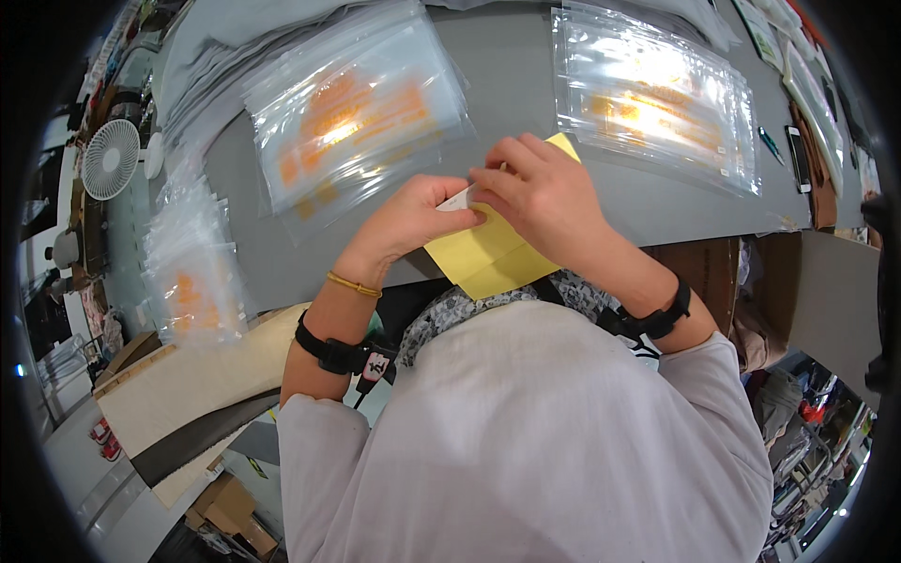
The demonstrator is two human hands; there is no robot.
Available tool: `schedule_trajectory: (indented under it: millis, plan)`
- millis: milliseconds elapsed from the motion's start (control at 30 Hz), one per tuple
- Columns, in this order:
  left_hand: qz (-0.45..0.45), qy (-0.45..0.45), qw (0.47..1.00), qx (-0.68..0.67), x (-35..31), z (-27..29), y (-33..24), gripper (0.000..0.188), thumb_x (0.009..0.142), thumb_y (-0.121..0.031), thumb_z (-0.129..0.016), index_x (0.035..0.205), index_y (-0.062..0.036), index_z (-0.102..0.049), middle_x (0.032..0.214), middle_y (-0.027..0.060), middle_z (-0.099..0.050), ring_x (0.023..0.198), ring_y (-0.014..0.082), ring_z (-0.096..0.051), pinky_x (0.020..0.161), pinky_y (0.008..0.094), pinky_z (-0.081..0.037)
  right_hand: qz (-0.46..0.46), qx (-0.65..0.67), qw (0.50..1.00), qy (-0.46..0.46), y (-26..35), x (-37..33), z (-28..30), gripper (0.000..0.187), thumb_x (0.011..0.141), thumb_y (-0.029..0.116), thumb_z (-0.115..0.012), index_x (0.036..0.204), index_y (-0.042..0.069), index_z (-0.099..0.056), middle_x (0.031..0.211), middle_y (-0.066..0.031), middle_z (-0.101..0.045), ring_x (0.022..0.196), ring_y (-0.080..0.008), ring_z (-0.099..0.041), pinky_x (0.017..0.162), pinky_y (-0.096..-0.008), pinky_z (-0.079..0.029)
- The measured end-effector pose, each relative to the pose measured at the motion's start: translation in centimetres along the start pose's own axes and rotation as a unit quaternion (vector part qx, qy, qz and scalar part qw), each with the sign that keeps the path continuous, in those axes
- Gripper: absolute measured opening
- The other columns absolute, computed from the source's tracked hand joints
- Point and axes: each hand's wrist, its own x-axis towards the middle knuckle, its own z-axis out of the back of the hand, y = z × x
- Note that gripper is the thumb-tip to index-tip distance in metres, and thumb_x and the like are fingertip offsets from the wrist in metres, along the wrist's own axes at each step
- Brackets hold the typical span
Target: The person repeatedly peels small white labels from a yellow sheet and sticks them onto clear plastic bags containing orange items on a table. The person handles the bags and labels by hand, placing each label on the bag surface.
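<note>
Two hands: both meet over the near edge of the grey bench (526, 75), working one yellow paper sheet (488, 258).
Left hand: the left hand (413, 220) has its fingers curled and pressed together, thumb and forefinger pinching a small white strip (458, 199) at the top of the sheet.
Right hand: the right hand (540, 192) lies over the sheet's upper part, fingers bent and close together, tips pinching the same white strip from the other side.
Sheet's place: it hangs partly past the near edge of the bench, its lower corner above the person's chest, its far corner showing behind the right hand.
Handling: it looks thin, light and easily creased, with a fold line across it; likely best taken by an edge or corner with a light pinch. The white strip seems small and flimsy, so fingertip grip suits it.
Bench surface: smooth, matt grey; two stacks of clear plastic bags (357, 122) with orange print lie toward the far edge, the right stack (657, 103) well apart from the left one.
Left edge: more clear bags (192, 263) spill there.
Right edge: a pen (771, 145) and a dark phone (798, 158) lie close together.
Room: a white fan (110, 158) stands at far left; cardboard boxes (225, 511) sit on the floor below.
</note>
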Motion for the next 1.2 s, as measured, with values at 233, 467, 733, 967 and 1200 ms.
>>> schedule_trajectory:
  millis: [233, 467, 733, 967, 1200]
  plan:
    - [-0.001, 0.031, 0.996, -0.086, -0.7, 0.4, 1.4, 0.027, 0.100, -0.012, -0.070, 0.123, 0.0020, -0.073, 0.112, -0.0006, -0.074, 0.099, 0.0046, -0.065, 0.089, 0.0248, -0.053, 0.015, 0.018, 0.999, -0.027, 1.8, -0.1, -1.2, 0.023, 0.071, 0.004, -0.079, 0.094, 0.009, -0.077, 0.093, -0.0018, -0.069, 0.078, -0.0222, -0.066, 0.066, -0.0343, -0.055]
    - [-0.039, -0.049, 0.990, 0.126, -1.9, 1.6, 2.0, 0.021, 0.101, -0.017, -0.069, 0.112, 0.0012, -0.072, 0.104, 0.0014, -0.074, 0.104, 0.0165, -0.067, 0.092, 0.0311, -0.053, -0.173, 0.158, 0.972, -0.009, 0.5, 2.3, -1.4, 0.010, 0.091, 0.015, -0.076, 0.093, 0.005, -0.074, 0.095, -0.0060, -0.070, 0.087, -0.0285, -0.068, 0.072, -0.0385, -0.055]
    - [-0.314, -0.188, 0.776, 0.514, -1.3, 1.4, 1.9, 0.015, 0.090, -0.011, -0.070, 0.098, 0.0015, -0.066, 0.130, 0.0175, -0.060, 0.127, 0.0355, -0.056, 0.104, 0.0462, -0.049, -0.201, 0.098, 0.968, 0.111, -4.1, 7.4, -5.0, 0.013, 0.095, 0.011, -0.073, 0.097, -0.002, -0.075, 0.109, -0.0078, -0.069, 0.102, -0.0281, -0.065, 0.087, -0.0369, -0.052]
    - [-0.299, -0.206, 0.784, 0.504, -0.5, 1.2, 2.9, 0.014, 0.091, -0.010, -0.069, 0.098, 0.0017, -0.066, 0.139, 0.0245, -0.058, 0.130, 0.0408, -0.054, 0.108, 0.0475, -0.048, -0.154, 0.040, 0.985, 0.064, -4.6, 6.1, -7.1, 0.011, 0.088, 0.014, -0.076, 0.087, 0.002, -0.076, 0.102, -0.0088, -0.069, 0.102, -0.0308, -0.064, 0.085, -0.0414, -0.055]
    - [-0.282, -0.182, 0.798, 0.500, -0.2, 1.1, 2.4, 0.013, 0.091, -0.009, -0.068, 0.097, 0.0026, -0.065, 0.142, 0.0255, -0.057, 0.133, 0.0406, -0.052, 0.109, 0.0475, -0.048, -0.087, -0.122, 0.988, -0.023, -4.8, 6.5, -7.5, 0.023, 0.083, 0.026, -0.084, 0.080, 0.006, -0.073, 0.096, -0.0102, -0.068, 0.100, -0.0314, -0.064, 0.085, -0.0420, -0.054]
